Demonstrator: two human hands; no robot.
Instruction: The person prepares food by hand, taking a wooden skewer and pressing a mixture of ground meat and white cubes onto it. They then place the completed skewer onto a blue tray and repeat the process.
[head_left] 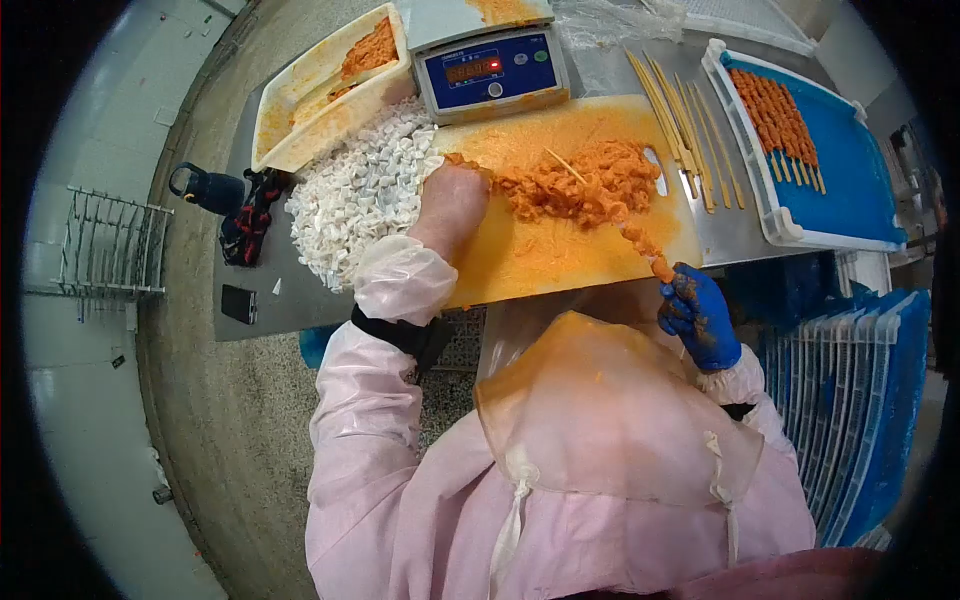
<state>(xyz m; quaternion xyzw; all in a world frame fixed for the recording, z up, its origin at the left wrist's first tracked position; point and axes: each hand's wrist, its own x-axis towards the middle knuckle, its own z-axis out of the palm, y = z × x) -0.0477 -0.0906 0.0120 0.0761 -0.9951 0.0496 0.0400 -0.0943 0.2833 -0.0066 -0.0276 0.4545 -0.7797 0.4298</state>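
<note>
Blue glove on the right hand (699, 317), smeared with orange. It's at the near right side of the yellow cutting board (560, 260), fingers curled round the lower end of a skewer (640, 241). Skewer carries orange meat pieces, tilts up and leftward from the fist, tip end toward the meat pile (585, 185). Right forearm is short in view: elbow bent, arm tucked near the body, wrist just clear of the board's near edge.

Left arm reaches further. Pink sleeve, clear cover bunched at the wrist, dark band below it. Forearm runs forward and slightly inward; left hand (458, 203) is back-up over the board's left part, at the left end of the orange meat, beside the heap of white pieces (362, 190). Knuckles look rounded, fingers hidden under the hand. Can't tell how wide they are or if they grip anything.

Meat pile lies on the board between the hands and beyond them, one thin stick (566, 166) poking out. Worktop (290, 308) also has: scale (495, 75) behind the board, white tub (330, 85) at far left with orange meat in it, bare sticks (672, 120) to the right, then a blue-lined tray (850, 170) with a row of loaded skewers (775, 120).
</note>
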